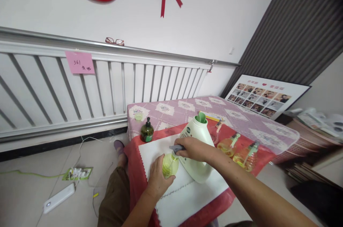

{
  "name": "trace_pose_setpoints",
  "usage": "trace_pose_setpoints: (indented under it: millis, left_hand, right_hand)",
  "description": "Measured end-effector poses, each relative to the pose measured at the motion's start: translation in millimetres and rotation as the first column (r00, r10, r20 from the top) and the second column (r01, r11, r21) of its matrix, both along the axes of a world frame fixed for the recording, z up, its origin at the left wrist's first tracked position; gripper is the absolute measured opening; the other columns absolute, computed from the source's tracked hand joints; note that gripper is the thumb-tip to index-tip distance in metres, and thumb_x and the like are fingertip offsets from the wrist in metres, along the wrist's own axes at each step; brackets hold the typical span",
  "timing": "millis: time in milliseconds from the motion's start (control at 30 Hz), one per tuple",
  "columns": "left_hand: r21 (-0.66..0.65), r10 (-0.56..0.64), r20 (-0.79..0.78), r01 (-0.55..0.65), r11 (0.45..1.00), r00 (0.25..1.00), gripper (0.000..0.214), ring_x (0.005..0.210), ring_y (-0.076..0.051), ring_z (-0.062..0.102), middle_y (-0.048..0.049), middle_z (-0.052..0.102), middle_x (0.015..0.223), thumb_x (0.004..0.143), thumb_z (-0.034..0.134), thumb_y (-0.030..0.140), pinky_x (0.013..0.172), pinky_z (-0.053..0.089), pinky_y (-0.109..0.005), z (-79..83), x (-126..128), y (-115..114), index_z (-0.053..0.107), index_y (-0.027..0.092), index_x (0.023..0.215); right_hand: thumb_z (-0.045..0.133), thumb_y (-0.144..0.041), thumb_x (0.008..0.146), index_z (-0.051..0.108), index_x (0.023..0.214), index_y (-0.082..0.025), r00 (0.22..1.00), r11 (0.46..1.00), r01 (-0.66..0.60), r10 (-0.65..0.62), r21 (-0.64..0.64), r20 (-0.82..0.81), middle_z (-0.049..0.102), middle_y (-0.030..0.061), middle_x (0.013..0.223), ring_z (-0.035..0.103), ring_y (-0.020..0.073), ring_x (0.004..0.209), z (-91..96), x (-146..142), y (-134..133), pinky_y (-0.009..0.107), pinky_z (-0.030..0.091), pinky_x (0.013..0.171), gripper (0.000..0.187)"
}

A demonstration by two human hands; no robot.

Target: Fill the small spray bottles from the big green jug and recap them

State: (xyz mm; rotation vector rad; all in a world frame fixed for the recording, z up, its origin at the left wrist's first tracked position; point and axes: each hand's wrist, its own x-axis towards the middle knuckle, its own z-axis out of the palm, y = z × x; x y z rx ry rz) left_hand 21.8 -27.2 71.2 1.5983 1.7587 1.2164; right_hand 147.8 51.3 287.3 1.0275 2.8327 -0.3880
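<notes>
My left hand [158, 180] is wrapped round a small clear bottle of yellow-green liquid [169, 165] that stands on a white cloth [187, 191]. My right hand [194, 148] is closed on the grey cap or pump [176, 147] at the top of that bottle. Right behind the hands stands a large white detergent jug [197, 137] with an open green spout [201, 117]. The jug touches my right hand.
A dark green bottle [147, 130] stands at the table's left edge. Two spray bottles of yellow liquid [242, 152] lie to the right on the red cloth [134, 162]. A small clear cup [138, 115] sits further back. A power strip [76, 173] lies on the floor.
</notes>
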Motion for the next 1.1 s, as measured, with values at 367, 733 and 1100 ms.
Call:
trace_pose_setpoints:
  millis: [367, 733, 1100]
  left_hand:
    - [-0.022, -0.009, 0.001, 0.009, 1.0, 1.0, 0.081, 0.129, -0.027, 0.038, -0.0096, 0.044, 0.139, 0.063, 0.067, 0.028, 0.109, 0.027, -0.038, 0.5, -1.2, 0.1, 0.033, 0.019, 0.135]
    - [-0.03, 0.001, 0.042, 0.001, 1.0, 0.999, 0.083, 0.13, -0.028, 0.038, -0.0096, 0.044, 0.139, 0.062, 0.069, 0.027, 0.11, 0.027, -0.04, 2.2, -0.4, -0.5, 0.033, 0.02, 0.136]
    - [-0.034, 0.001, 0.028, 0.0, 0.999, 1.0, 0.083, 0.129, -0.027, 0.038, -0.0103, 0.044, 0.139, 0.062, 0.068, 0.027, 0.11, 0.027, -0.039, 2.3, -1.0, -0.4, 0.032, 0.018, 0.136]
  right_hand:
    - [0.061, -0.029, 0.078, 0.063, 0.09, -0.022, 1.0, 1.0, -0.027, 0.027, -0.013, 0.009, 0.069, 0.0025, 0.085, 0.062, 0.0177, 0.077, -1.3, 0.6, -2.5, 0.024, 0.041, 0.065, 0.014]
    - [0.061, -0.022, 0.075, 0.06, 0.084, -0.022, 0.998, 0.997, -0.051, 0.049, 0.059, 0.036, 0.068, 0.0013, 0.081, 0.06, 0.0167, 0.074, -3.8, -2.9, -5.6, 0.023, 0.038, 0.062, 0.009]
    - [0.061, -0.021, 0.075, 0.06, 0.085, -0.021, 0.994, 0.99, -0.088, 0.081, 0.107, 0.072, 0.068, 0.0032, 0.087, 0.062, 0.0186, 0.08, -3.6, -7.5, -5.4, 0.024, 0.038, 0.065, 0.01]
